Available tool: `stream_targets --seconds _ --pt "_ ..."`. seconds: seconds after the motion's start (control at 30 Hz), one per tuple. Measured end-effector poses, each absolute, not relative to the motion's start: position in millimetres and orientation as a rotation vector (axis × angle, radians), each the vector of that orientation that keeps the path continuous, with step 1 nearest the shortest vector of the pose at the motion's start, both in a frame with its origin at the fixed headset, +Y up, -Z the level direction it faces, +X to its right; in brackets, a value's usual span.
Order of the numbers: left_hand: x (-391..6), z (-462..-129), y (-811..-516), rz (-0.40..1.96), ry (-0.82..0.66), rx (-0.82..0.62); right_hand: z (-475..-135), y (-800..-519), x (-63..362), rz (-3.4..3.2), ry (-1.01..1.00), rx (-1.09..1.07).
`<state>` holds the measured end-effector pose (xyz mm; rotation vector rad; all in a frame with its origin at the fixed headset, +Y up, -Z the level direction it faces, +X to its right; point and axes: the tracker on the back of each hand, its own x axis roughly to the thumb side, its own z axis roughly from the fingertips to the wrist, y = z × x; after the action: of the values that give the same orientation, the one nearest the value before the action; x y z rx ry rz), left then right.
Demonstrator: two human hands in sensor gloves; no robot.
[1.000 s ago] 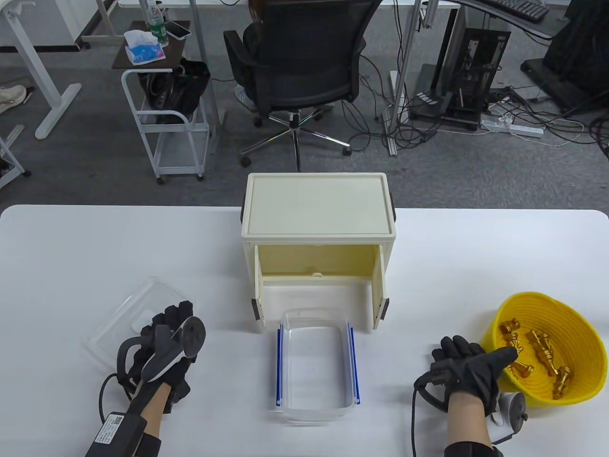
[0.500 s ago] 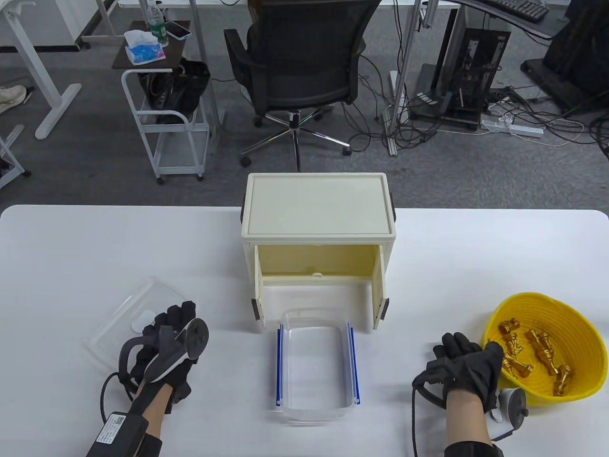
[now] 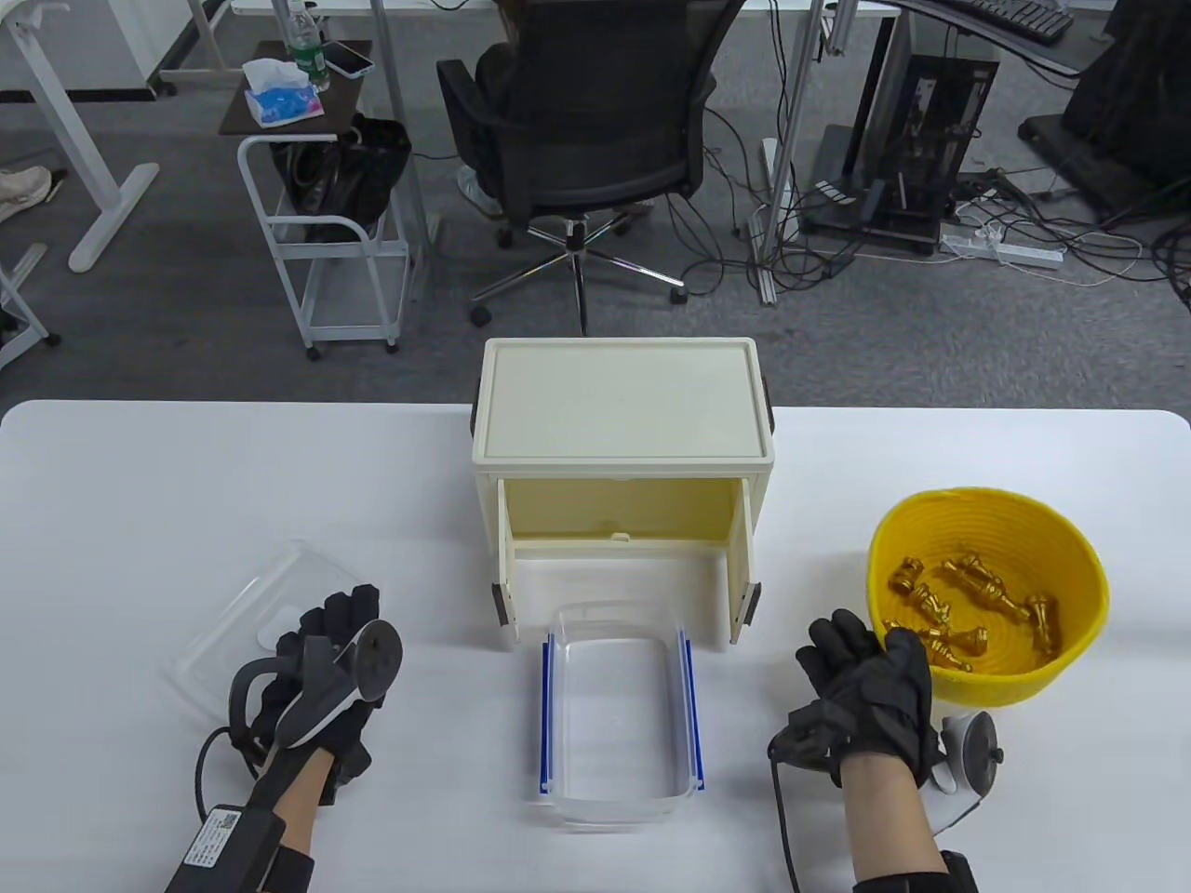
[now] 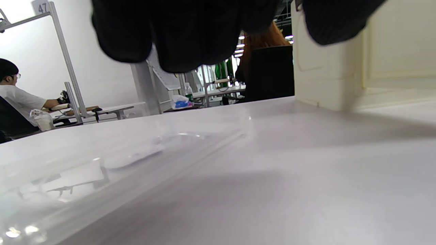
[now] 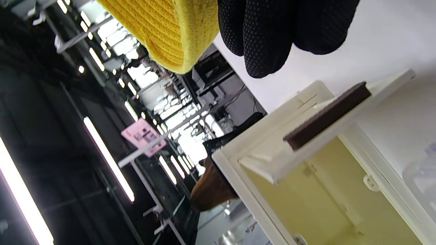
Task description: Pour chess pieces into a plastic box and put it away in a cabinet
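The gold-coloured chess pieces (image 3: 968, 605) lie loose in the round yellow woven basket (image 3: 1070, 567), and that basket has just changed place: half a second ago it sat tilted at the table's right edge, and now we see it up off that spot, nearer the middle and level with the open front of the cream plastic cabinet (image 3: 622, 409). Our right hand (image 3: 870, 693) holds its near rim, thumb over the edge and fingers on the outer wall; the right wrist view shows the yellow weave hard against the glove. We judge the carry toward the pour has begun, with tipping yet to come.

The clear rectangular plastic box with blue side clips (image 3: 619, 712) stands open just in front of the cabinet, left of the basket and apart from it, nothing in it yet.

Our left hand (image 3: 321, 684) has hardly moved; it rests on the clear flat lid (image 3: 247, 619) on the white table (image 3: 140, 484), fingers lying loosely together.
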<state>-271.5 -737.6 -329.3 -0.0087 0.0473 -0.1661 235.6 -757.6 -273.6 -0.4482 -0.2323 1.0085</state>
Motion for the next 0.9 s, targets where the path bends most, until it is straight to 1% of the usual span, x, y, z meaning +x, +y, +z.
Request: stream_targets --seconds 0.27,0.33,0.43,0.53,0.7,0.9 --pt "-271.4 -328.9 -732.6 -0.134 0.037 0.028 -265.9 -692.5 218.4 1.303 -0.231 -0.201" --pt "-271.2 -329.0 -732.6 -0.134 0.033 0.030 -262.5 -680.0 211.4 1.371 -0.217 -0.141" --pt "-270.5 -328.6 -732.0 -0.136 0.024 0.047 -259.4 -669.2 198.5 1.406 -0.174 -0.059" --pt "-270.1 -328.1 -730.8 -0.132 0.021 0.057 -258.0 -665.6 182.6 1.437 -0.104 0.004" --pt "-270.5 -327.8 -730.3 -0.128 0.025 0.056 -259.5 -669.5 160.2 1.506 0.025 0.062" --pt "-271.5 -327.7 -729.6 -0.119 0.032 0.055 -265.8 -679.5 153.7 1.604 0.096 0.052"
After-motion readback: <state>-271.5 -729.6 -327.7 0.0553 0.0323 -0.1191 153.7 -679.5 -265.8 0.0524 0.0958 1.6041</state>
